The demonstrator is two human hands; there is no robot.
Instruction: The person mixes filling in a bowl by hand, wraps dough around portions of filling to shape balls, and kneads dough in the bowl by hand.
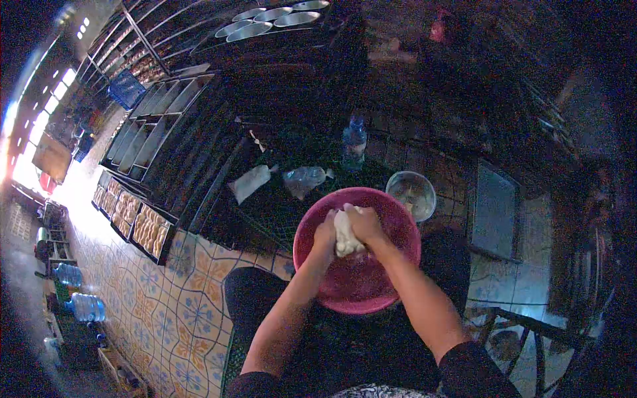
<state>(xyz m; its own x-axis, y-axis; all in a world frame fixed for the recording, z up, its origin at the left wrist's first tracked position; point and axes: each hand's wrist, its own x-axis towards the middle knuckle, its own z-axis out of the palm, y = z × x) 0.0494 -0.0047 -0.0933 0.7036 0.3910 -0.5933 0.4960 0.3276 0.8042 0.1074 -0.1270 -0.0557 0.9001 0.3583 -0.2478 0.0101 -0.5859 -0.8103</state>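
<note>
A lump of white dough [346,240] sits inside a pink plastic bowl [391,278] that rests on my lap. My left hand [324,233] grips the dough on its left side. My right hand [363,223] presses on its top and right side. Both hands are closed around the same lump, above the middle of the bowl.
A small clear bowl [411,194] stands just behind the pink one. A water bottle [354,141] and two plastic bags [304,179] lie on a dark wire rack. Trays of shaped dough [149,232] and empty tins [162,99] line the left. Patterned tile floor lies below.
</note>
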